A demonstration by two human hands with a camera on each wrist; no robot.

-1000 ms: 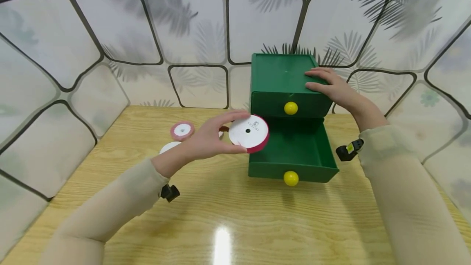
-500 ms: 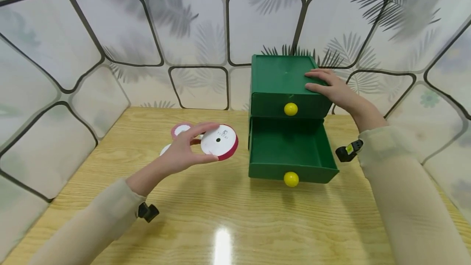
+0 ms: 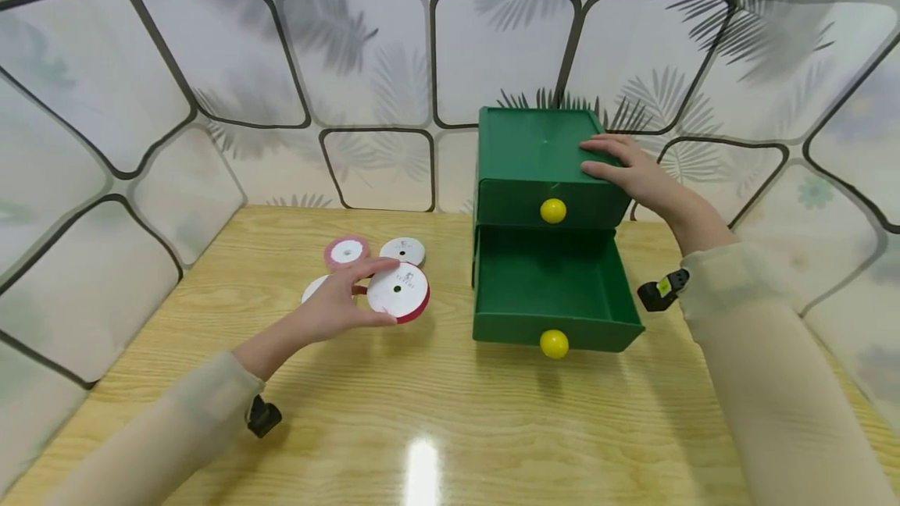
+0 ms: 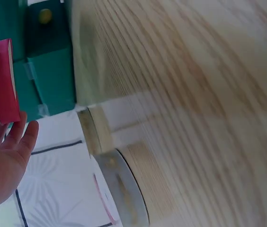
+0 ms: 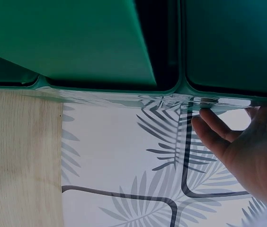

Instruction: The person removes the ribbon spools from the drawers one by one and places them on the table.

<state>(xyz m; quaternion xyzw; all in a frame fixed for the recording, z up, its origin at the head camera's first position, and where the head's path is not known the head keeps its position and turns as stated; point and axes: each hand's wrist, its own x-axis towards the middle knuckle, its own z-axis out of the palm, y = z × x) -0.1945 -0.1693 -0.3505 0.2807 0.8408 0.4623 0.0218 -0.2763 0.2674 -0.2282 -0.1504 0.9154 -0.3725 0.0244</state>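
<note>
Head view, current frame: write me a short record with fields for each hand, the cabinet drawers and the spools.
left hand: holds red ribbon spool by its rim
right hand: rests on green cabinet, right edge
top drawer: closed
drawer below: pulled open
wooden table: bears pink spool, white-faced spool, third spool partly hidden by left hand

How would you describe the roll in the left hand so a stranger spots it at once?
On the wooden table stands a green drawer unit. To its left, the person's left hand grips a white-faced, crimson-edged roll. Its neighbouring rolls lie on the table; this one alone is held up.
</note>
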